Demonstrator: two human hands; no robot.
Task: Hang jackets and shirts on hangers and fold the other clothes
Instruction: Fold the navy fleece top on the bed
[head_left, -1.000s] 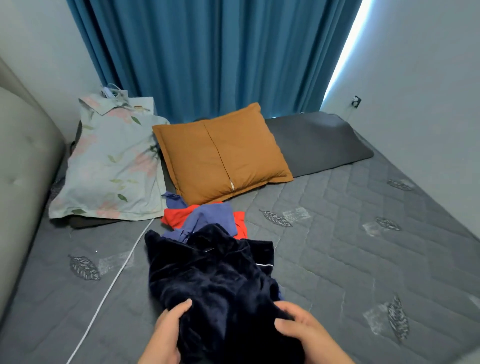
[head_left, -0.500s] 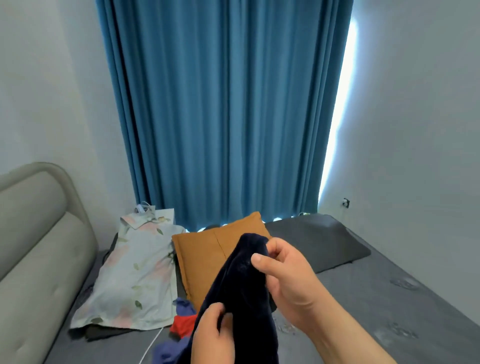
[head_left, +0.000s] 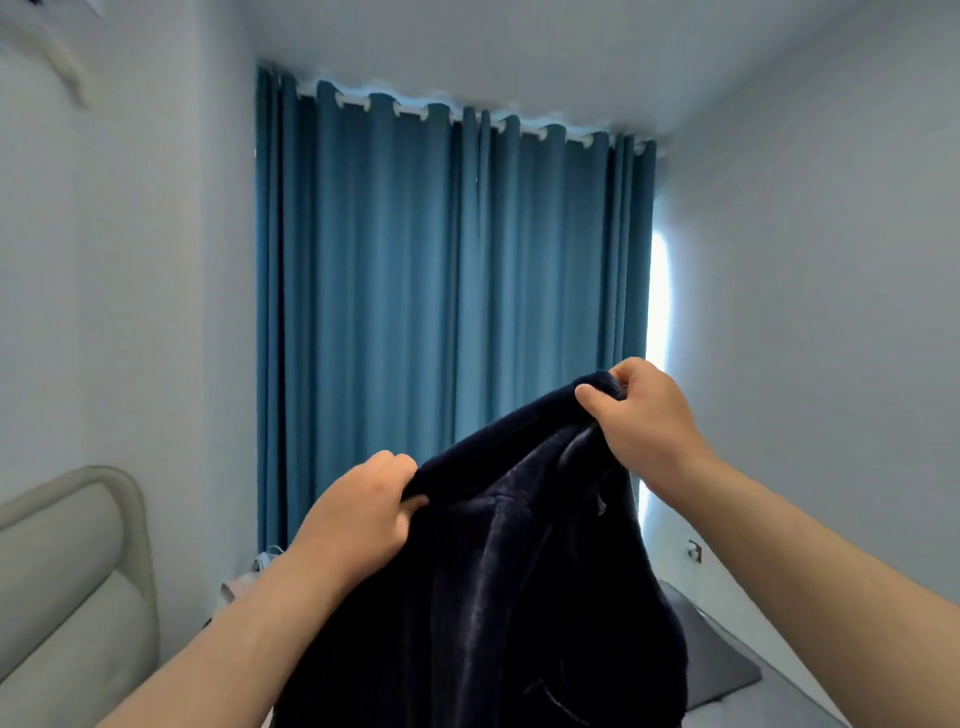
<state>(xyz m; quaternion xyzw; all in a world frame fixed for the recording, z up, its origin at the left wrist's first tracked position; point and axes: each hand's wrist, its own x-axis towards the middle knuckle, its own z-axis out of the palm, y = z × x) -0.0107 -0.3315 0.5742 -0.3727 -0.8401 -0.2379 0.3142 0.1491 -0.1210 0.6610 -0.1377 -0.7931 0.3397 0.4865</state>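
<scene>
A dark navy velvety garment (head_left: 509, 587) hangs in the air in front of me, spread between both hands. My left hand (head_left: 358, 514) grips its upper edge at the lower left. Higher up on the right, my right hand (head_left: 639, 421) pinches the other end of that edge. The cloth drapes down from the two grips and runs out of the bottom of the view. The rest of the clothes on the bed are hidden behind the garment and my arms.
A tall blue curtain (head_left: 447, 322) fills the wall ahead, with bright light at its right edge. A padded beige headboard (head_left: 67, 587) stands at the left. A dark grey pillow (head_left: 717, 660) lies low at the right, near a wall socket (head_left: 694, 551).
Both hands have lifted the navy garment off the bed and pulled apart, spreading its top edge. The view has tilted up, so the bed and pillows have dropped out of sight.
</scene>
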